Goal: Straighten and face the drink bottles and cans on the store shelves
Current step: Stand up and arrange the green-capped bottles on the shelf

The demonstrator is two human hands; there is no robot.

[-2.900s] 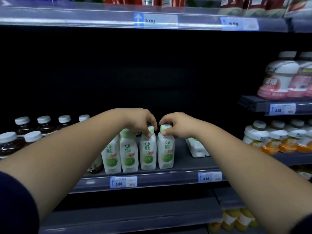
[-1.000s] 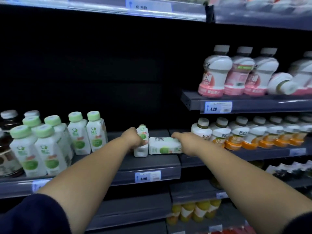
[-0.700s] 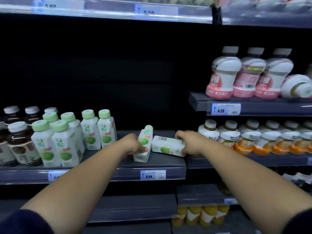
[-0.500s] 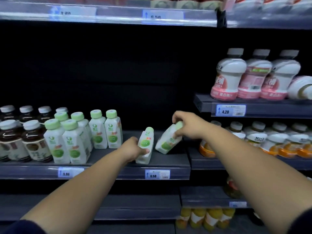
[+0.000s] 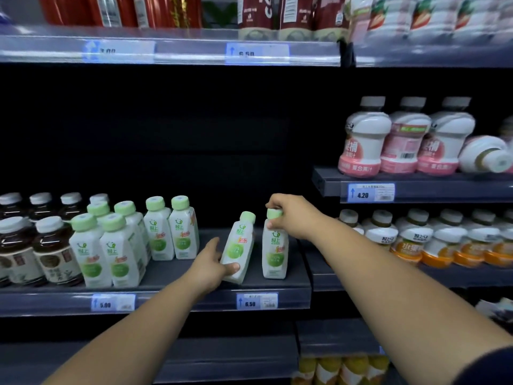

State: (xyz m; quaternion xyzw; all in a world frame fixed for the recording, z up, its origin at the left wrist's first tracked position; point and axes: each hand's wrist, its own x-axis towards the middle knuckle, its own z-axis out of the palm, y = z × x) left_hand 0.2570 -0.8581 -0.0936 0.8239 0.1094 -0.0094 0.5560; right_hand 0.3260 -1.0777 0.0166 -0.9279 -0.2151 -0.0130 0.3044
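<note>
The left hand (image 5: 211, 266) grips the base of a tilted bottle (image 5: 239, 245), a white one with a green label and a pale green cap. The thumb curls across the bottle's lower front and the other fingers wrap behind it, out of sight. The bottle leans away from those fingers, its cap up and to their right, and its bottom edge rests on the dark shelf (image 5: 294, 276). Just to the right of it, apart from it, stands an upright bottle (image 5: 274, 252) of the same kind with its label facing forward. The right hand (image 5: 293, 215) holds it from above, fingers curled over the green cap and the thumb pressed on the shoulder just below it. Directly beneath the left fingers, on the shelf's front rail, sits a price tag (image 5: 256, 301) reading 6.50. To the left of the left hand a cluster of matching green-capped bottles (image 5: 159, 234) stands upright, with dark tea bottles (image 5: 26, 251) further left. Beyond the right wrist stand orange-labelled bottles (image 5: 444, 240). Above them is a row of pink-labelled bottles (image 5: 363, 143), and beside these a toppled bottle (image 5: 485, 158) lies on its side.
</note>
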